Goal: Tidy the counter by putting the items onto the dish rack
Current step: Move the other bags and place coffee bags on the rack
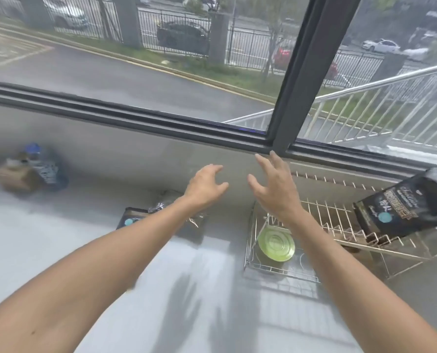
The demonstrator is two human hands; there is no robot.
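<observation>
My left hand (206, 186) and right hand (273, 186) hover released, empty, just left of the dish rack (339, 225) holding a black pouch (403, 202).

Dish rack (339, 225) taken as landmark, set on counter (59, 250) at right, below window frame (161, 121). Plate (276, 244) stood in wire basket at rack's left end. Upright packet (403, 205) leaned on rack's right part. Flat packet (133, 218) lay on counter left of rack, partly under a forearm. Bottle (44, 164) and box (13, 177) lay far left of rack, touching. Both hands raised above counter, just left of and over rack's left end.
</observation>
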